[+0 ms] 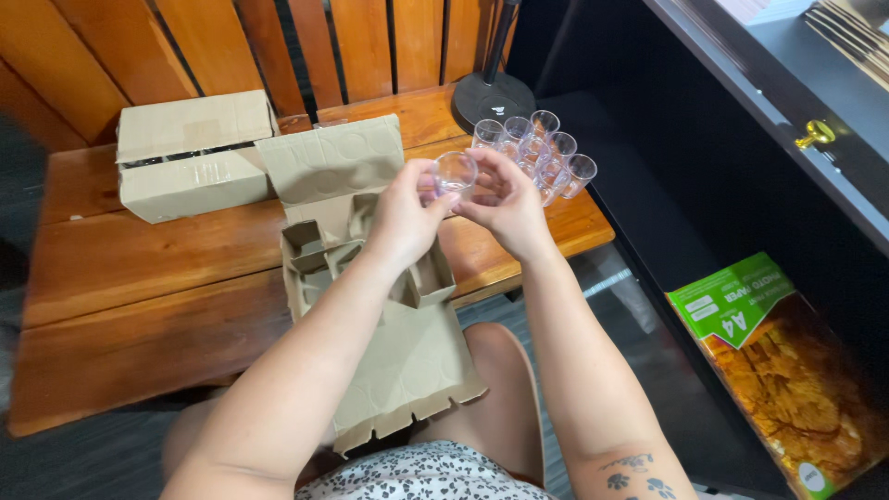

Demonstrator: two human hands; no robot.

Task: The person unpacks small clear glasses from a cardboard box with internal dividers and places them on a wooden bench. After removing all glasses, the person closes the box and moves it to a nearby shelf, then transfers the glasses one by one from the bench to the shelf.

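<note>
The opened carton (pixel 370 278) lies on the table (pixel 139 278), overhanging its near edge onto the person's lap; a closed box (pixel 190 153) sits behind and to its left; a cluster of glasses (pixel 542 153) stands at the table's far right corner, just before the lamp base (pixel 491 97); both hands hold one glass (pixel 455 173) above the carton; a paper pack (pixel 787 370) lies far right, off the table.

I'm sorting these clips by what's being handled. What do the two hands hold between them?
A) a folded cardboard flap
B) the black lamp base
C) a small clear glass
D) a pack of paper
C: the left hand and right hand both pinch a small clear glass above the open cardboard box.
</note>
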